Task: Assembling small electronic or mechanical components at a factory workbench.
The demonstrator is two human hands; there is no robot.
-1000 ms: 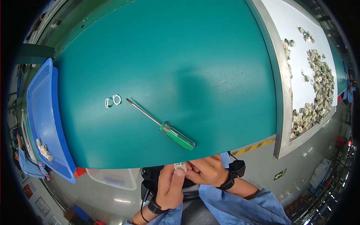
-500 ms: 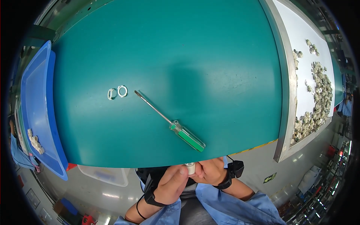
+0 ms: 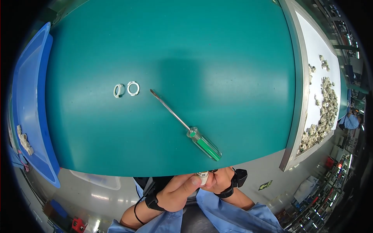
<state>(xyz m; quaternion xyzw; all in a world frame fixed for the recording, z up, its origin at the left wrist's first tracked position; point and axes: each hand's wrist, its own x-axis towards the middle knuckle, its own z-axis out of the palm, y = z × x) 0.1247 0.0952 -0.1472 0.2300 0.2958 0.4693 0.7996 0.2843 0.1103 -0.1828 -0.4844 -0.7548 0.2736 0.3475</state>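
A small white cylindrical part (image 3: 203, 177) with dark marking is held between my two hands at the table's near edge. My left hand (image 3: 179, 191) pinches it with the thumb along its side. Around its other side close the fingers of my right hand (image 3: 218, 180); a small dark piece shows by them, too small to name. Beyond my hands lies a flat-blade screwdriver (image 3: 205, 145) with a clear and green handle, its tip pointing away to the left. Two white rings (image 3: 133, 88) rest left of that tip, one flat, the other (image 3: 117, 91) standing on edge.
On the left, a blue tray (image 3: 43, 116) holds several white parts (image 3: 24, 140). At the right stands a metal-framed white tray (image 3: 309, 39) with a heap of small pale and metallic parts (image 3: 324, 116). Everything sits on the green tabletop (image 3: 116, 132); a clear bin (image 3: 93, 179) is below its edge.
The whole view has shifted slightly, so the rings, screwdriver and trays appear in moved places. Both hands keep hold of the white part at the table's edge.
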